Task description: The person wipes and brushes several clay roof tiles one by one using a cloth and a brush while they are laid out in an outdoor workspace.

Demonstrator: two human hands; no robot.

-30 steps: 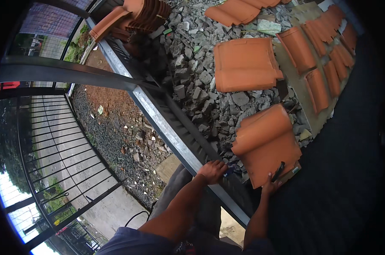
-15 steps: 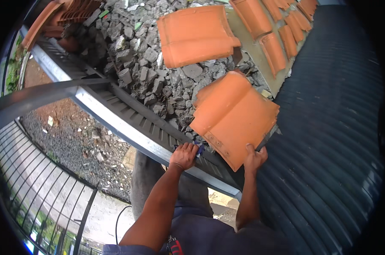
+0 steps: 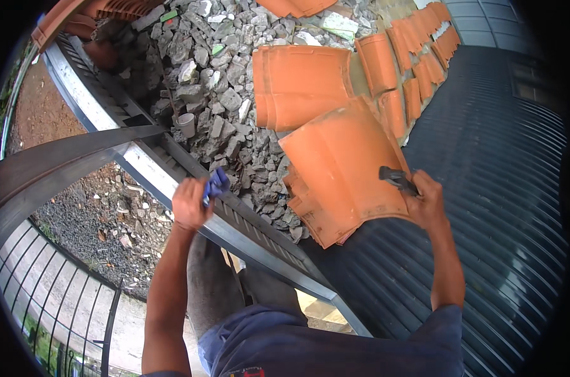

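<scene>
My right hand point(image 3: 428, 200) is closed around a dark hand tool point(image 3: 398, 179), whose head lies over the right edge of an orange roof tile point(image 3: 344, 160); its exact kind is unclear. That curved tile sits askew on a small stack of tiles point(image 3: 310, 217), whose ragged edges show below it at the left. My left hand point(image 3: 192, 204) is closed on a small blue-purple object point(image 3: 216, 185), partly hidden by the fingers, above the metal gutter edge. Another orange tile point(image 3: 304, 85) lies beyond on the rubble.
Broken grey rubble point(image 3: 228, 107) with a small cup point(image 3: 185, 124) fills the space behind the gutter point(image 3: 247, 223). A dark corrugated roof point(image 3: 486, 157) spreads to the right. Rows of tiles point(image 3: 401, 63) stand behind. A metal beam point(image 3: 65, 163) crosses at the left, above gravelly ground.
My left hand has moved left with the blue object. My right hand has moved right and up, and the dark tool now shows in it. The top tile has turned and shifted on the stack.
</scene>
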